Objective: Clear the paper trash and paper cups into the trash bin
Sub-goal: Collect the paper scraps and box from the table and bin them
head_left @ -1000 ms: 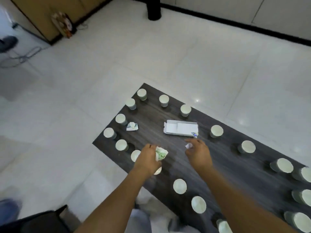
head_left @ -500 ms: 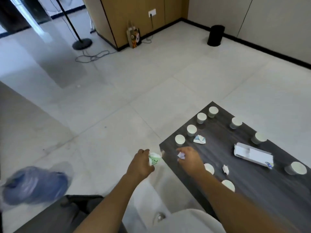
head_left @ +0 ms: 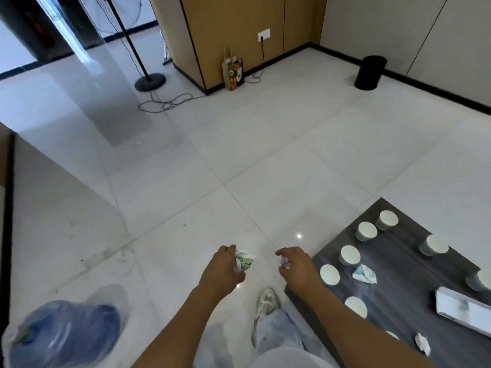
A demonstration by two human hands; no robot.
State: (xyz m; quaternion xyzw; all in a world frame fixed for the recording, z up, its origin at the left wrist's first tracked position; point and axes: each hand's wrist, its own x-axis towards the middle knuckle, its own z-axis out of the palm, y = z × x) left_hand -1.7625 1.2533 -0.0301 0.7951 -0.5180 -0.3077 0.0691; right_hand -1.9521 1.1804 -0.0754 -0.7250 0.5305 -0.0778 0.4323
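Left hand (head_left: 221, 269) is gripping a crumpled paper wad (head_left: 245, 259) with green print, fingers curled round it, out over the tiled floor (head_left: 239, 155). Right hand (head_left: 297, 266), just beside it at 3 o'clock, is pinching a smaller white scrap (head_left: 284, 261) between thumb and fingertips, hanging above the corner of the dark wood-grain counter (head_left: 398, 301).

Paper cups (head_left: 350, 254) are standing upright on the counter at 4 o'clock, white inside with grey-green walls; whether anything is lying in them cannot be told. Among the cups a crumpled blue-and-white paper (head_left: 364, 273) is lying flat on the wood, and another small white wad (head_left: 422, 343) is sitting near the counter's near edge. At the right border a flat white box (head_left: 462, 312) is resting on the counter, blurred.

A black trash bin (head_left: 370, 73) is standing well apart at 1 o'clock, against the wall; its contents are hidden. At 7 o'clock a clear plastic bag (head_left: 66, 333) holding something blue is lying on the floor.
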